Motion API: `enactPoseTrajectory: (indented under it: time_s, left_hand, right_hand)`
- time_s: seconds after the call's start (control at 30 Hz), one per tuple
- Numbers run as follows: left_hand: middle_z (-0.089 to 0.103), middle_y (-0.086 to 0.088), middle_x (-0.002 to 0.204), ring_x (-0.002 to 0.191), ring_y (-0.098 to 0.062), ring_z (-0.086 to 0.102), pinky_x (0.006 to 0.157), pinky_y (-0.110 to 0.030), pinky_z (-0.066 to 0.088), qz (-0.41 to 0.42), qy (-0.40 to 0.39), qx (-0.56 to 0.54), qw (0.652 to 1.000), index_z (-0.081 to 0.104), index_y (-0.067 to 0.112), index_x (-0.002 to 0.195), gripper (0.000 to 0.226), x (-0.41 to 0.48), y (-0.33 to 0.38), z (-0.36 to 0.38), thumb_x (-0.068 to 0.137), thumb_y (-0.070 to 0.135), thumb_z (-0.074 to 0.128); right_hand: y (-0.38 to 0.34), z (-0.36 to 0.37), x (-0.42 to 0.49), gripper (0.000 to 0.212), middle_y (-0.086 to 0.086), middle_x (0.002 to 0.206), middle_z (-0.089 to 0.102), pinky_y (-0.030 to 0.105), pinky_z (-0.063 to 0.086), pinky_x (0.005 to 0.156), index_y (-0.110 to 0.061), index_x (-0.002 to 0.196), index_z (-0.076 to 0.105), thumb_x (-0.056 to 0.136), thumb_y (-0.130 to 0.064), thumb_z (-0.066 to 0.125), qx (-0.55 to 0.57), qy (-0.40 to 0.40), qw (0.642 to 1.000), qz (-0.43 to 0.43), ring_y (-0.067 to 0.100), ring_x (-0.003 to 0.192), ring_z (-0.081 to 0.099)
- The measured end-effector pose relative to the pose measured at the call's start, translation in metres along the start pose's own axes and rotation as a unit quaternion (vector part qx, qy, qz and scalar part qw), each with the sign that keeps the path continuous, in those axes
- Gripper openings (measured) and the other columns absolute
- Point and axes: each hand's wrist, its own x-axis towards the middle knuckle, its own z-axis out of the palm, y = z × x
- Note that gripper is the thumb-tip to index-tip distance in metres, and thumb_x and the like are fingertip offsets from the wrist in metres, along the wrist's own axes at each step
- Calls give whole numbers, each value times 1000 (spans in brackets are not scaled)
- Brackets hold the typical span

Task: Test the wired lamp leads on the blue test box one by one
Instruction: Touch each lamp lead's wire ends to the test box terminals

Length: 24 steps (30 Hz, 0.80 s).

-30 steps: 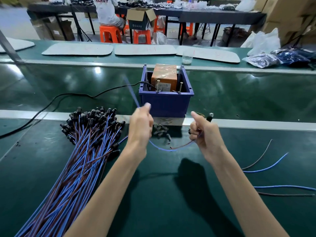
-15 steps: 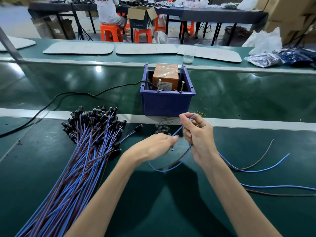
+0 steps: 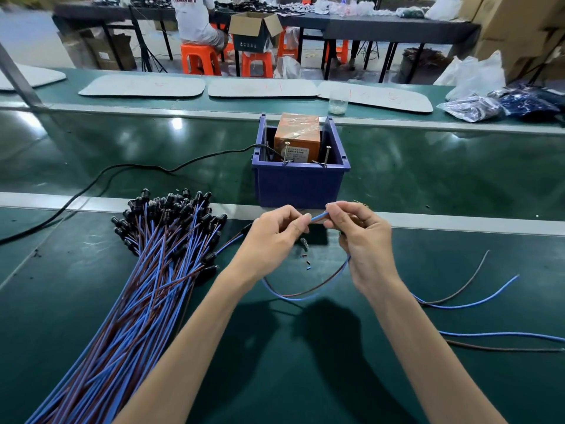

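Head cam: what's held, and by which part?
One lamp lead. Left hand and right hand each pinch its blue wire near one end, close together; the rest hangs in a loop below.

Green worktop (image 3: 275, 377); on the far belt (image 3: 244, 105) three pale mats (image 3: 142, 85) in a row, clear cup (image 3: 338, 102) by the right-hand one, plastic bags (image 3: 472, 108) far right; behind, person (image 3: 194, 16) in white shirt seated on orange stool (image 3: 200, 58), open carton (image 3: 255, 30) just beside, stacked boxes (image 3: 513, 26) at right.
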Motion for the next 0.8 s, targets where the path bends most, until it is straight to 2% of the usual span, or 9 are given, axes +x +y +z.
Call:
enactPoseTrajectory:
  time_s: [0.07,0.17,0.37,0.5,0.57,0.7,0.8]
  left_hand:
    - [49,-5,66,64,-16,37,63,-31,30,-2,3,-4,1000,57,22,69,28,0,0,2,97,22,55]
    - [50,-3,66,64,-15,39,64,-30,32,-4,1,0,1000,60,25,71,27,0,1,2,97,23,55]
    - [58,-6,72,68,-16,44,65,-30,36,4,-13,18,1000,64,21,75,20,0,-1,-1,94,23,59]
    - [54,3,66,62,-12,39,60,-27,33,1,-17,38,999,62,24,72,23,1,-1,-4,95,23,59]
    - [50,9,59,56,-7,36,55,-21,30,2,-22,54,998,61,25,70,25,1,-1,-5,94,23,59]
    - [49,18,48,48,-2,36,50,-13,28,2,-26,88,996,58,27,66,29,0,-2,-7,94,23,61]
    - [51,16,49,48,-2,38,51,-14,29,6,7,101,995,58,23,64,29,1,-3,-10,93,21,62]
  right_hand:
    - [-2,-1,0,12,-2,60,69,8,35,43,-13,77,67,81,-2,69,-8,-9,1000,-16,3,51,60]
    - [-2,-3,0,15,0,63,71,8,39,46,-12,75,65,80,2,70,-33,-24,999,-35,7,53,64]
    - [0,-5,1,17,-4,62,69,6,39,49,-13,73,69,82,1,69,-125,-84,988,-46,2,56,60]
    - [-3,-12,4,12,-5,62,69,5,38,47,-8,80,68,86,1,66,-157,-121,980,-27,-1,51,57]
    - [-3,-14,5,12,-5,63,68,6,38,49,-10,80,67,88,-1,64,-193,-128,973,-25,-2,52,59]
    - [3,-12,7,16,-9,65,66,9,44,60,-12,77,64,91,-3,61,-245,-115,963,-13,2,58,64]
    - [8,-13,10,22,-5,65,62,10,43,56,-14,74,61,94,-4,57,-252,-57,966,-9,0,51,60]
